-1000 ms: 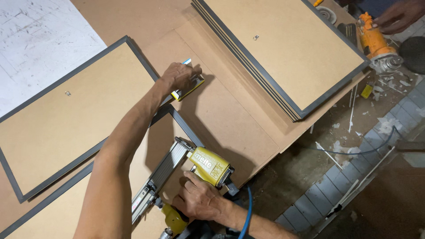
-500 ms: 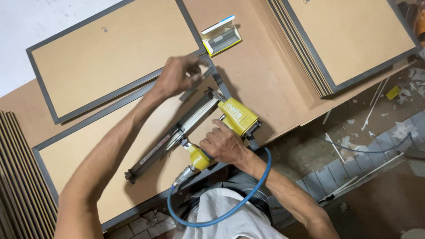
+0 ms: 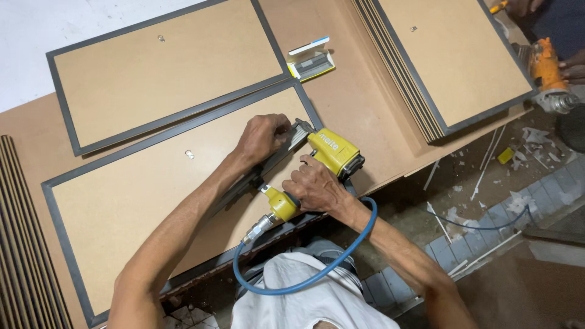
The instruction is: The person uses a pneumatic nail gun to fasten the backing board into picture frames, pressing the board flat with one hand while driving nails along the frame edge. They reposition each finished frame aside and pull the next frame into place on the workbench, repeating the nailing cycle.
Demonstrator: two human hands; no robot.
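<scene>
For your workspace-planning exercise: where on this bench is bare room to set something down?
Bare brown board lies between the small open yellow staple box and the stacked dark-edged frames. It is crowded where the left hand and right hand work the yellow pneumatic nail gun on the near frame.

Even, soft daylight; sharp focus

Brown boards on the desk (image 3: 359,109) are evenly lit without glare; faint shadows fall beneath the forearms, and the floor (image 3: 536,268) at right is dimmer.

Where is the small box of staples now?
In the head view, the small open box lies at top centre on the brown board, between the upper frame and the frame stack.
</scene>
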